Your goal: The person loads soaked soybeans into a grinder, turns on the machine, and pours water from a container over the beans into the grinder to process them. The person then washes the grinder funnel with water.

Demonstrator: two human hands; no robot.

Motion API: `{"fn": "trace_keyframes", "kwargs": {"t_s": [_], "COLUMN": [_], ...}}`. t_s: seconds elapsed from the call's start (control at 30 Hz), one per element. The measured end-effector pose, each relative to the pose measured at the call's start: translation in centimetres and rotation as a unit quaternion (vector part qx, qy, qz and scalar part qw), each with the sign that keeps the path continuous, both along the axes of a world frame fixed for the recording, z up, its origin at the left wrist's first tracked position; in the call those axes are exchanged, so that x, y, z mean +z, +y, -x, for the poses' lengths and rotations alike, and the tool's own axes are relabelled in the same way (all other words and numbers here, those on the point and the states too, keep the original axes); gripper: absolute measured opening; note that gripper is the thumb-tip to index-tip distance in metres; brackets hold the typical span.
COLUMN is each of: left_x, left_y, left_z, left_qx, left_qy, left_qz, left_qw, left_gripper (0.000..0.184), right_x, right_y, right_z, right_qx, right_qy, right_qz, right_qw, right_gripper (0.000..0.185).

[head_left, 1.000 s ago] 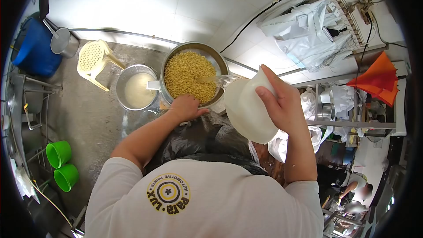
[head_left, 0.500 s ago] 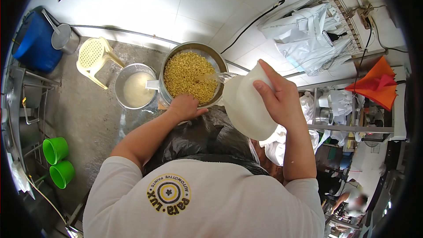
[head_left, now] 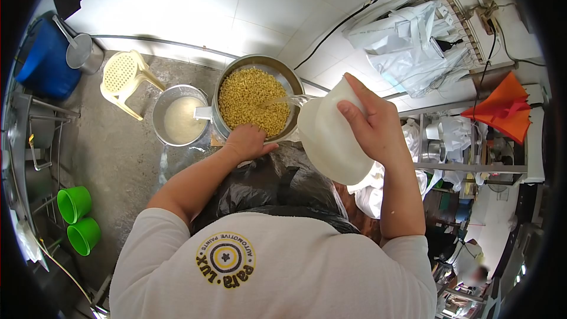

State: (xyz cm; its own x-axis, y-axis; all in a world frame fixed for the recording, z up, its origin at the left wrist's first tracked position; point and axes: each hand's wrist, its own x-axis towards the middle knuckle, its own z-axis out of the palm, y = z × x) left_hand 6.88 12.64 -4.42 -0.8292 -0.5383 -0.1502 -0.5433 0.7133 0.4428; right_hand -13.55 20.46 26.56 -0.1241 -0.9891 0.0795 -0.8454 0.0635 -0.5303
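A large round metal pot [head_left: 293, 75] holds yellow soybean-like grains [head_left: 251, 97]. At the pot's near rim lies my left hand [head_left: 250, 142], its fingers bent over the edge and their tips among the grains. On the right my right hand [head_left: 373, 119] grips a whitish plastic container [head_left: 333, 139], tilted toward the pot. Clear liquid [head_left: 292, 100] streams from its mouth onto the grains. A white handle-like piece [head_left: 202, 113] juts from the pot's left side, over the rim of a metal bucket [head_left: 159, 119] with cloudy pale liquid inside.
A cream plastic stool [head_left: 121, 77], a blue barrel [head_left: 50, 62] and a metal dipper [head_left: 85, 53] stand at the left. Two green buckets [head_left: 74, 204] are lower left. Shelving [head_left: 472, 168] and an orange object [head_left: 505, 109] are right. Another person [head_left: 469, 260] works far lower right.
The whitish container in my right hand has shifted slightly up and left, with liquid pouring throughout. My left hand stays at the pot's rim.
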Motion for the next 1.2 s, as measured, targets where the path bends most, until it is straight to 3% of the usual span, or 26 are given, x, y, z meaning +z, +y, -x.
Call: {"fn": "trace_keyframes", "kwargs": {"t_s": [1.2], "left_x": [-0.4], "left_y": [-0.1], "left_z": [0.0], "left_qx": [-0.002], "left_qy": [0.008], "left_qz": [-0.002], "left_qw": [1.000], "left_gripper": [0.073], "right_x": [-0.8], "right_y": [-1.6], "right_z": [-0.9], "right_qx": [-0.007], "right_qy": [-0.005], "right_qz": [-0.018], "right_qw": [1.000], "right_gripper": [0.056]}}
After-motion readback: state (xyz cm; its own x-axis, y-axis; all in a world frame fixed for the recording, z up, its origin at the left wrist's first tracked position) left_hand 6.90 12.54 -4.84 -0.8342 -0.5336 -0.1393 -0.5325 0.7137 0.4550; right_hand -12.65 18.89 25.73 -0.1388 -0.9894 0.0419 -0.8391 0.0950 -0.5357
